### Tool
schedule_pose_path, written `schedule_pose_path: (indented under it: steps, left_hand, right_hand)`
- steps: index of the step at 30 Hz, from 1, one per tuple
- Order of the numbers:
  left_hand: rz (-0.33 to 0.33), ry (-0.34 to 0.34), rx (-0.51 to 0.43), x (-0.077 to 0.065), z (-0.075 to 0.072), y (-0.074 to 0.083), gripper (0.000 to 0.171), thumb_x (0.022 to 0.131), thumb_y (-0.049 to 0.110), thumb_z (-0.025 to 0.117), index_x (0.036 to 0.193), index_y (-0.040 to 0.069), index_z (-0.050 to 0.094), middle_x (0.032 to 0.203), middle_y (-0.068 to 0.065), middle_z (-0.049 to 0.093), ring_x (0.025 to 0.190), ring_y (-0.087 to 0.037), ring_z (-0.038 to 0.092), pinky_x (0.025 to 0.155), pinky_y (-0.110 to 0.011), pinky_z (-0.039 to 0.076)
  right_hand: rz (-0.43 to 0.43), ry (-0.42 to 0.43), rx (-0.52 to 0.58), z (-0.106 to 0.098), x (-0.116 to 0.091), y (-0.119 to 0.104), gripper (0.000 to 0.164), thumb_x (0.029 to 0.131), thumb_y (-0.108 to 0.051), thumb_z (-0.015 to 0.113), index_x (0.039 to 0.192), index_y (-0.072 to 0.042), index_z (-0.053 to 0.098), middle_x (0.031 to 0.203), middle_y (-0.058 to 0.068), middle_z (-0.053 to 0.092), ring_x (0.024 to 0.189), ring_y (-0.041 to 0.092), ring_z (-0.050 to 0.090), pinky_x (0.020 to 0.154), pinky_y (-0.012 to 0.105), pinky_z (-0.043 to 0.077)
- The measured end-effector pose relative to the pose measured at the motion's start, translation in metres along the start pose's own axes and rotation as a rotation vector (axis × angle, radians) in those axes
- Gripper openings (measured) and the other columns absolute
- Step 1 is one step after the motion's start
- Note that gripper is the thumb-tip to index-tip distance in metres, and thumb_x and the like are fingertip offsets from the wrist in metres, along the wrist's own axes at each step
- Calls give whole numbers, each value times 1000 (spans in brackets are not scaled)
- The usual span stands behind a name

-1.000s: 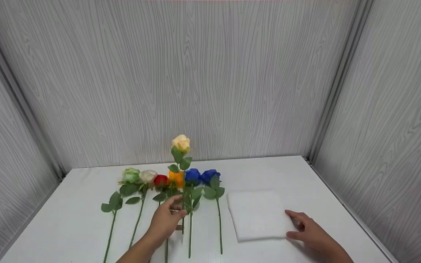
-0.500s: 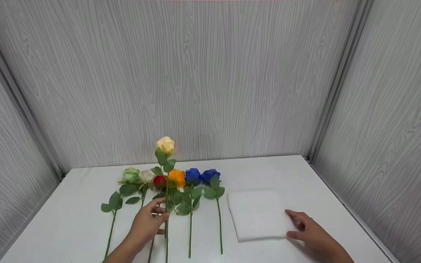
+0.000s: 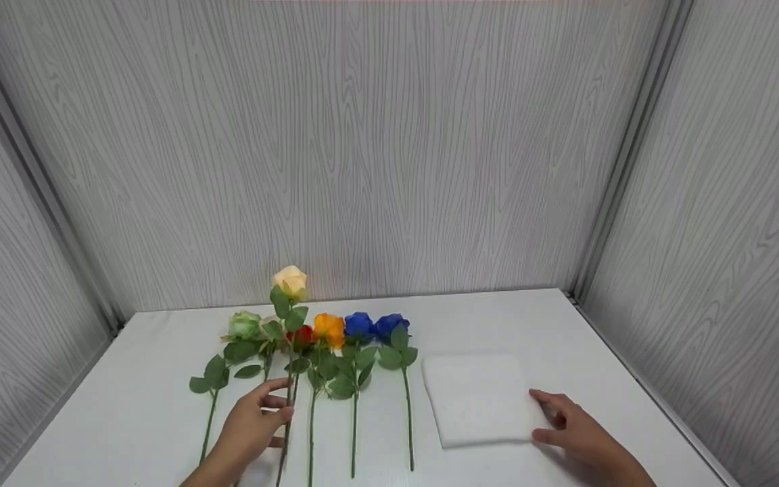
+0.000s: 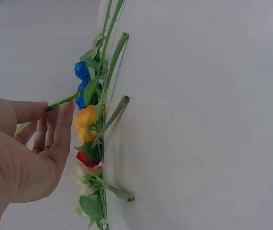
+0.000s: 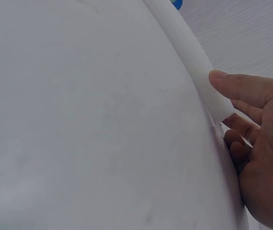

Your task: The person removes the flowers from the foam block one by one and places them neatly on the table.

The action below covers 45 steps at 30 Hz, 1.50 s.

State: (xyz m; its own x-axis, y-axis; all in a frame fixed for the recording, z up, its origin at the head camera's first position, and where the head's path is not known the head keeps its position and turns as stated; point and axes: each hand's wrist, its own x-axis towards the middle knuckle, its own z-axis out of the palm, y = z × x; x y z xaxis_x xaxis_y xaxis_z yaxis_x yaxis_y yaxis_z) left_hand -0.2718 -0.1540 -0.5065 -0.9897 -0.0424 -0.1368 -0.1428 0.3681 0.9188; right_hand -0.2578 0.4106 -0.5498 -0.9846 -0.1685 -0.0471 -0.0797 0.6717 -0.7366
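My left hand pinches the green stem of a pale yellow rose between thumb and fingertips. The rose is raised above the table, bloom up, and overlaps the white and red roses in the head view. In the left wrist view the cut end of its stem sticks out past the thumb. At the right, my right hand touches the right edge of a soft white square pad lying flat. Its thumb lies against the pad's edge in the right wrist view, with the fingers relaxed.
Along the table lie a green rose, a red rose, an orange rose and two blue roses, stems toward me. The white rose is mostly hidden. Grey wood-grain panels enclose the white table.
My left hand has carried the pale yellow rose leftward, from over the orange rose to over the white and red ones, and slightly lower. The right hand and the pad have stayed put.
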Motion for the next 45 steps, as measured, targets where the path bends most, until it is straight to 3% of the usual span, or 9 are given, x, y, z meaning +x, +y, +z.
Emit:
schedule_pose_path:
  steps: [6, 22, 27, 31, 33, 40, 45]
  left_hand:
    - [-21, 29, 5, -2, -10, -6, 54, 102, 5, 71, 153, 9, 58, 119, -14, 71, 102, -24, 76, 67, -40, 68]
    - [-104, -7, 42, 1, -47, -23, 59, 106, 10, 69, 161, 7, 48, 132, -20, 66, 110, -27, 73, 74, -42, 68]
    - [-118, -14, 59, 0, -61, -30, 59, 106, 10, 68, 161, 6, 47, 132, -22, 68, 109, -26, 75, 75, -44, 69]
    - [-123, -20, 65, -1, -71, -36, 61, 105, 10, 69, 161, 5, 46, 132, -23, 69, 107, -26, 76, 75, -44, 69]
    - [-127, -24, 69, -2, -75, -39, 61, 105, 9, 69, 162, 5, 46, 132, -23, 68, 107, -25, 76, 75, -44, 69]
    - [-164, -51, 75, -7, -92, -51, 63, 107, 10, 68, 163, 3, 41, 133, -24, 68, 104, -20, 73, 77, -44, 68]
    - [-182, -57, 73, -6, -105, -58, 66, 107, 13, 68, 164, 1, 38, 137, -27, 66, 106, -21, 74, 80, -45, 68]
  right_hand:
    - [18, 1, -26, 0, 0, 0, 85, 95, -35, 85, 164, -5, 44, 158, 27, 50, 125, 32, 54, 103, 45, 50]
    - [7, 2, 1, 1, 0, 1, 83, 96, -31, 84, 163, -4, 44, 159, 30, 48, 141, 47, 52, 115, 62, 47]
    - [-13, -1, -31, 0, -2, 1, 82, 96, -34, 84, 163, -6, 46, 157, 26, 51, 130, 36, 55, 106, 36, 51]
    - [-50, -4, -43, -1, -4, 2, 80, 97, -34, 82, 163, -6, 47, 158, 26, 51, 132, 35, 53, 99, 22, 48]
    - [-55, -5, -38, -1, -4, 2, 80, 97, -34, 82, 162, -6, 47, 159, 26, 51, 136, 36, 52, 99, 20, 48]
    - [-64, -13, -59, 0, -2, 3, 81, 98, -35, 81, 162, -3, 46, 156, 29, 52, 125, 31, 56, 97, 28, 50]
    - [-62, -7, -53, -2, -1, 5, 79, 98, -34, 81, 163, -5, 45, 156, 25, 53, 128, 31, 55, 97, 26, 50]
